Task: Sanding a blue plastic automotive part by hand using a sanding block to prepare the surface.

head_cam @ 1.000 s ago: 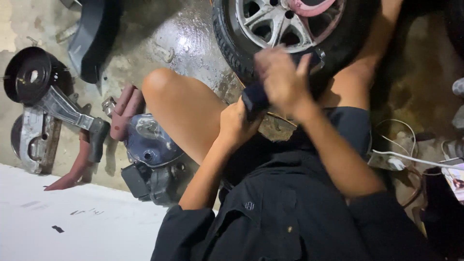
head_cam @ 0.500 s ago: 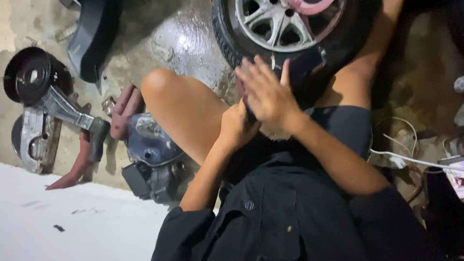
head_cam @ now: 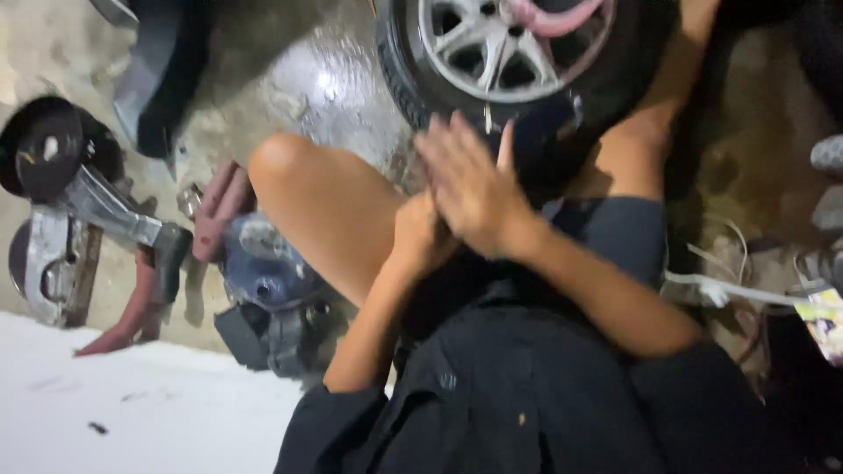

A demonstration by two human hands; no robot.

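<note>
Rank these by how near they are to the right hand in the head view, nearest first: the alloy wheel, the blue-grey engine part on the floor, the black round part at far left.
From the right hand:
1. Alloy wheel, just above the hand, top centre.
2. Blue-grey engine part, lower left, beyond the bent knee.
3. Black round part, far left edge.

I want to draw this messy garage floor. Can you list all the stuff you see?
wheel: one, black tyre, silver spoked rim, top middle
pink hose: one, over the rim
dark blue metal part: one, floor left of the knee
grey metal arm: one, far left
black round part: one, far left
white cable: one, right
bare knee: one, middle
left hand: grip hidden under the other hand
right hand: fingers spread, over the left hand
</note>
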